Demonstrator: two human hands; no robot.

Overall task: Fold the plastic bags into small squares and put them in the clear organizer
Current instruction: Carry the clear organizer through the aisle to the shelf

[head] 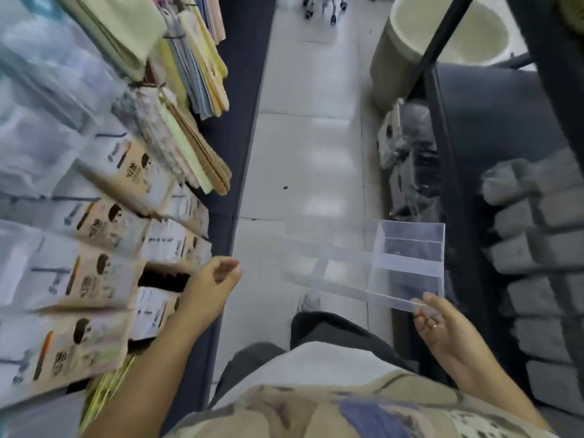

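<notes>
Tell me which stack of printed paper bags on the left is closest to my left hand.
The small stack beside the left hand's wrist, at the display's aisle edge; the others lie farther left.

Clear organizer (407, 263), w/ dividers, empty compartments, held tilted above floor by right corner

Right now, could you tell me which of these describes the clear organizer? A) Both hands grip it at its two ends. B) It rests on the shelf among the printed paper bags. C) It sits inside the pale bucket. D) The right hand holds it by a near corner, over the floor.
D: the right hand pinches the near corner of the clear organizer, while the left hand is apart and empty.
</notes>
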